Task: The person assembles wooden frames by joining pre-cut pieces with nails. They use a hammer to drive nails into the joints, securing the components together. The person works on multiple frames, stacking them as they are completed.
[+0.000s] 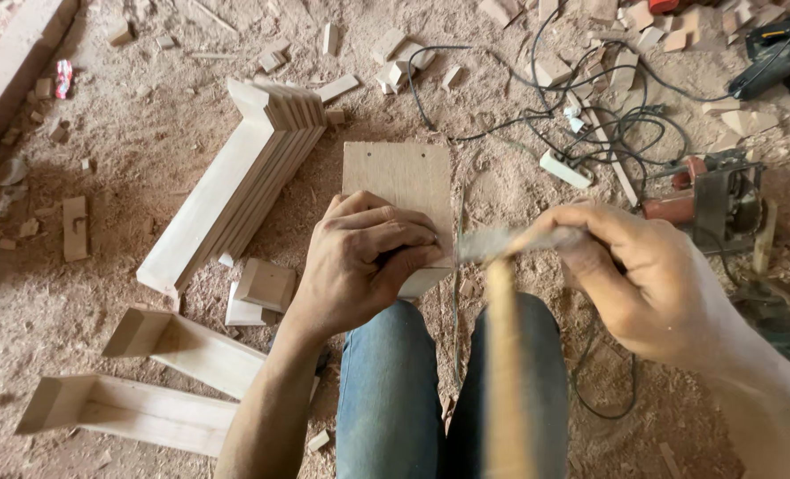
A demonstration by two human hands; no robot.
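My left hand (364, 262) presses down on a flat rectangular wooden board (398, 176) that lies on the sawdust floor in front of my knees. Its fingers are curled at the board's near right edge, where they seem to pinch something small that I cannot make out. My right hand (648, 279) grips a hammer by its pale wooden handle (506, 372); the metal head (492, 244) is blurred and sits just right of the left fingers. My blue jeans fill the bottom centre.
A stack of mitred wooden pieces (235, 186) lies to the left, with two more angled pieces (160, 377) near my left knee. Small offcut blocks litter the floor. Black cables (590, 115), a white power strip (565, 168) and power tools (710, 200) crowd the right side.
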